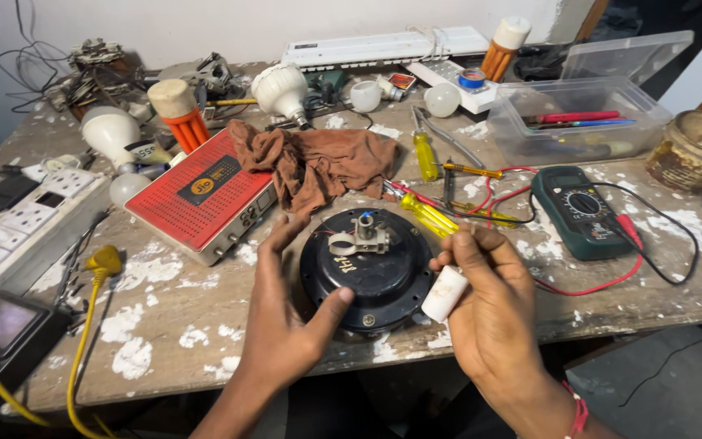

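In the head view, a round black motor housing (pixel 371 272) lies flat near the front edge of a paint-spattered wooden table (pixel 205 325), in the lower middle of the frame. A small metal bracket with a clamp sits on its top, at the centre.

The left hand (pixel 282 305) rests against the housing's left side. Its fingers are spread and lie along the rim, and the thumb reaches across the lower part of the black cover, touching it.

The right hand (pixel 489 305) is at the housing's right side. It grips a small white cylinder (pixel 444 293), with the thumb and fingers closed around the upper end; the lower end sticks out and touches or nearly touches the housing's right edge.

Just above the right hand lies a yellow-handled screwdriver (pixel 431 215), and a second one (pixel 425 156) lies farther up. A green multimeter (pixel 580 210) with red and black leads sits at the right. A rumpled brown rag (pixel 318 162) lies above the housing, and a red flat box (pixel 205 199) lies to the upper left of it. A clear plastic tub (pixel 578 122) stands at the upper right, and white bulbs (pixel 282 91) are scattered along the back of the table. A yellow cable (pixel 91 317) runs down the lower left.
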